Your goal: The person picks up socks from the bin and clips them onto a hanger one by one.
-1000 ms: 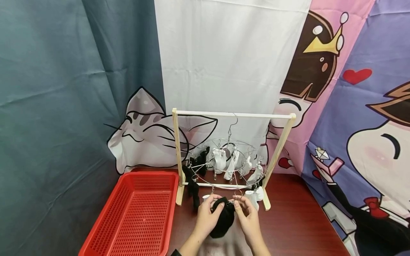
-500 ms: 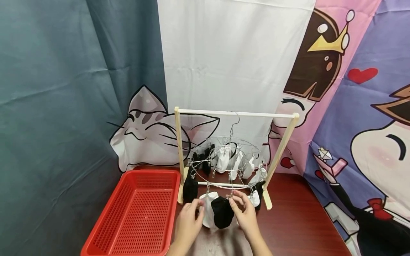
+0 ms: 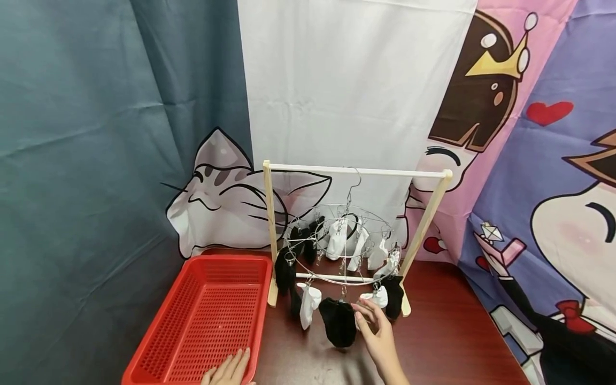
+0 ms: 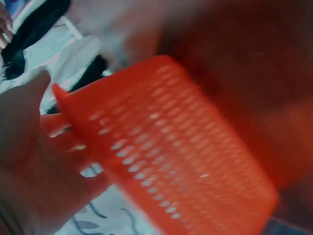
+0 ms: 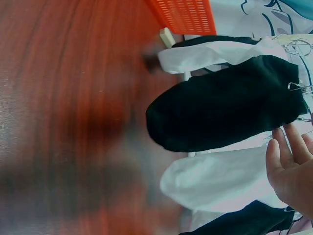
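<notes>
A black sock [image 3: 339,323] hangs from a clip at the front of a round wire clip hanger [image 3: 353,282]. My right hand [image 3: 380,339] is at the sock's right edge, fingers loosely extended; in the right wrist view its fingertips [image 5: 278,139] touch or nearly touch the sock near its clipped end. My left hand [image 3: 230,369] is at the near right side of a red plastic basket [image 3: 262,315], fingers extended over its side. In the left wrist view the basket is blurred and the fingers are partly hidden behind its wall.
The hanger hooks over the white bar of a wooden-legged rack [image 3: 428,224]. Several other socks, such as a white sock [image 3: 309,303] and a black sock [image 3: 394,295], hang around the ring. All stand on a dark red table [image 3: 447,331] before a printed curtain [image 3: 337,96].
My left hand has left the socks and moved left and down to the basket. My right hand has let go of the clip area and shifted slightly right; the black sock hangs freely.
</notes>
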Tool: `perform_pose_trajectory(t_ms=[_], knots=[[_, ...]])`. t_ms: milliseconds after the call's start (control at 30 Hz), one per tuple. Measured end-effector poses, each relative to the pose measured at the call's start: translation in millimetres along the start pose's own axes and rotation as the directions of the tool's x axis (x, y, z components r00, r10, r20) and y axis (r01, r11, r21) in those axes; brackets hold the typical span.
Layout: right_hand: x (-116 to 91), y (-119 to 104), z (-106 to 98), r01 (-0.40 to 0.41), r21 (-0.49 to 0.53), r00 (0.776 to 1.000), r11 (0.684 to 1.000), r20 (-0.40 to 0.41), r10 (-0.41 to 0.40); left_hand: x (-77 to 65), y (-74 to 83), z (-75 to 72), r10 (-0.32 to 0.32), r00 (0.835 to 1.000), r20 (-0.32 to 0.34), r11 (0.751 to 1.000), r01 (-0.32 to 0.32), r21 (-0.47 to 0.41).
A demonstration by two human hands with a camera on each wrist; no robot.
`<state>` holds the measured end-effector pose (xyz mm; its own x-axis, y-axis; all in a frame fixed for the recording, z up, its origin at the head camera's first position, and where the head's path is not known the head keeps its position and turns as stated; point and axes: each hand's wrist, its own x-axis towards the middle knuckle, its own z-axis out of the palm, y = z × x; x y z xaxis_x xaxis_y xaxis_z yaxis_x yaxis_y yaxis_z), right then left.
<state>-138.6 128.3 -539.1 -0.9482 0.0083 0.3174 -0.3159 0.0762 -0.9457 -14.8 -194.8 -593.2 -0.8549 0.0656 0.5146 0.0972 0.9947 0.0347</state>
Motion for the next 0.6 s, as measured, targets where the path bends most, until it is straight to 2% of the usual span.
perform_pose_trajectory(t_ms=[100, 133, 200, 267, 300, 333, 433, 600], knots=[[-6, 3, -2, -0.029, -0.009, 1.000, 1.000, -0.009, 0.029, -5.0, -2.8, 10.4, 0.028, 0.997, -0.069, 0.999, -0.030, -0.030], [-7, 4, -2, -0.040, -0.013, 0.999, 0.999, -0.011, 0.040, -4.9, -2.6, 9.8, 0.016, 0.999, -0.040, 0.999, -0.018, -0.038], [-11, 4, -3, -0.049, -0.008, 0.999, 0.999, -0.018, 0.049, -2.3, -6.4, 11.3, 0.030, 0.999, -0.038, 0.999, -0.031, -0.040], [-13, 5, -5, -0.040, -0.011, 0.999, 0.999, -0.023, 0.040, 4.6, -10.2, 7.9, -0.001, 0.999, 0.051, 0.999, 0.003, -0.052], [-14, 6, -5, -0.034, -0.009, 0.999, 0.999, -0.027, 0.033, 9.6, -11.5, 4.0, -0.030, 0.992, 0.124, 0.998, 0.037, -0.057], [-15, 6, -5, -0.022, -0.008, 0.999, 1.000, -0.030, 0.021, 14.5, -13.8, 2.2, -0.053, 0.984, 0.171, 0.995, 0.066, -0.071], [-17, 10, -7, 0.020, -0.017, 0.999, 1.000, -0.037, -0.021, 29.4, -21.3, -0.7, -0.099, 0.955, 0.279, 0.985, 0.134, -0.112], [-20, 15, -7, 0.082, -0.065, 0.996, 0.994, -0.038, -0.085, 45.8, -35.1, 4.6, -0.073, 0.969, 0.235, 0.979, 0.115, -0.170]])
